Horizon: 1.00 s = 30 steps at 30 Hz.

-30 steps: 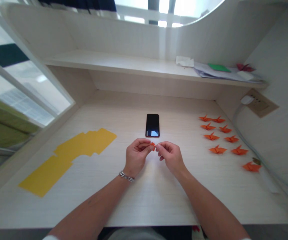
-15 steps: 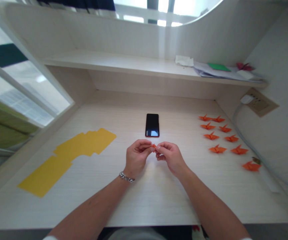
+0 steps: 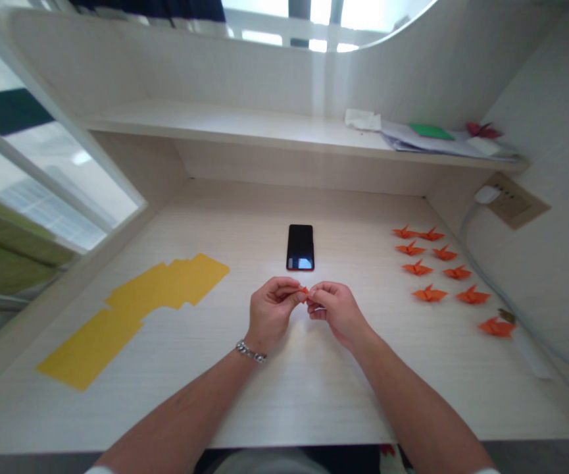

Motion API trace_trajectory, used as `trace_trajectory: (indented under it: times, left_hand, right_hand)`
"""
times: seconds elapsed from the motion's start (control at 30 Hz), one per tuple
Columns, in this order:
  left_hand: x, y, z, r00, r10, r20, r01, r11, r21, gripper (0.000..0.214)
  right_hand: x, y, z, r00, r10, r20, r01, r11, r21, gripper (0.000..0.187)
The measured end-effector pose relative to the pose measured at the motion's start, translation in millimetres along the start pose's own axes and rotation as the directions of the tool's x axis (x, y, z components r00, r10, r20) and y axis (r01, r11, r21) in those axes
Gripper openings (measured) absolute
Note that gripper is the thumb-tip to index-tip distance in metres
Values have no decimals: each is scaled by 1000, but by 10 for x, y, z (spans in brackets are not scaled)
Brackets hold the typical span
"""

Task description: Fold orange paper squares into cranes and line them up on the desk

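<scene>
My left hand [image 3: 270,312] and my right hand [image 3: 336,309] meet above the middle of the desk, fingertips pinched together on a small folded orange paper piece [image 3: 304,290]. Only a sliver of it shows between the fingers. A metal bracelet [image 3: 250,351] circles my left wrist. A dark phone [image 3: 300,247] lies flat just beyond the hands.
Several folded orange paper cranes [image 3: 430,294] sit in two rows at the right. Yellow paper sheets [image 3: 139,309] are spread on the left. A shelf [image 3: 274,131] at the back carries papers and a green sheet [image 3: 432,131]. A wall socket with a cable [image 3: 486,195] is at the far right.
My two hands have drawn slightly closer together around the orange piece, so less of it shows. Nothing else on the desk has moved.
</scene>
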<state>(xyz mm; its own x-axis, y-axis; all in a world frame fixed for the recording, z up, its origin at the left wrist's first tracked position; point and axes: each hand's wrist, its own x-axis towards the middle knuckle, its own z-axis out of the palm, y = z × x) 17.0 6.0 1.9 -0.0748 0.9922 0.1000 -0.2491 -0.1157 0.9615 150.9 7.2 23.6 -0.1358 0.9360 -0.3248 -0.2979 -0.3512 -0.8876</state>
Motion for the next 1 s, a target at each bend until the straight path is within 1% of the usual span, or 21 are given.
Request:
trace_trajectory:
  times: [0.2, 0.3, 0.43, 0.57, 0.7, 0.8, 0.9, 1.0]
  left_hand:
    - [-1, -16, 22, 1000, -13, -3, 13, 998, -62, 27]
    - [14, -13, 24, 1000, -25, 13, 26, 996, -87, 30]
    - [49, -32, -8, 999, -32, 16, 34, 992, -122, 33]
    - [74, -62, -40, 998, -56, 26, 59, 985, -164, 34]
    - [71, -72, -44, 997, -68, 30, 71, 987, -147, 31]
    - [62, -70, -34, 998, -66, 18, 68, 991, -119, 29]
    - [60, -71, -26, 997, -79, -3, 78, 990, -117, 32]
    - [66, -74, -24, 994, -110, 0, 109, 989, -102, 36]
  right_hand:
    - [-5, 28, 29, 999, -19, -31, 18, 1000, -11, 9]
    - [8, 49, 21, 996, -76, -54, 72, 994, -78, 9]
    - [52, 91, -33, 979, -195, -51, 183, 966, -181, 10]
    - [58, 124, -62, 950, -311, -21, 289, 905, -312, 15]
    - [3, 129, -22, 909, -415, 42, 385, 795, -468, 18]
    - [-25, 134, 4, 895, -443, 57, 406, 753, -517, 19]
    - [-16, 142, -4, 897, -440, 44, 396, 755, -522, 21]
    - [9, 140, -30, 898, -440, 17, 385, 767, -514, 23]
